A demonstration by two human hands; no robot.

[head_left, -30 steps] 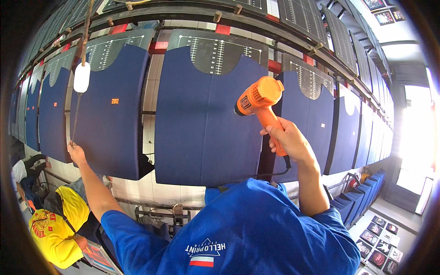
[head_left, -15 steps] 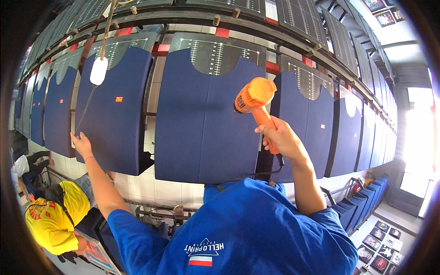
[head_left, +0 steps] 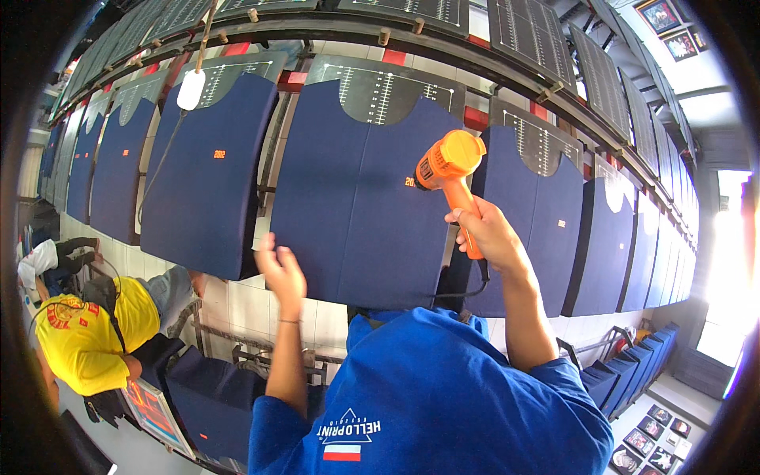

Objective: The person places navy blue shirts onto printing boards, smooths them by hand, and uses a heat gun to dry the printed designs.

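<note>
Centrally, the heat gun [head_left: 456, 188], orange, is positioned above the right part of the centre shirt [head_left: 348, 190], nozzle directed to the left. An orange print [head_left: 409, 182] shows just beside the nozzle, partly hidden by it. The right hand [head_left: 492, 233] is wrapped around the handle; a dark cord [head_left: 484, 277] leaves the handle base. The left hand [head_left: 283, 275] is unloaded, fingers extended and slightly spread, at the lower left edge of the centre shirt; contact with the cloth cannot be confirmed from this angle. The centre shirt lies over a grey board [head_left: 385, 93] with white scale marks, exposed at the neckline. On either side, further navy shirts [head_left: 207, 178] are mounted likewise. A white block [head_left: 191, 89] hangs on a line at left. Lower left, a co-worker in a yellow top [head_left: 99, 332] bends beside a frame [head_left: 162, 419].
</note>
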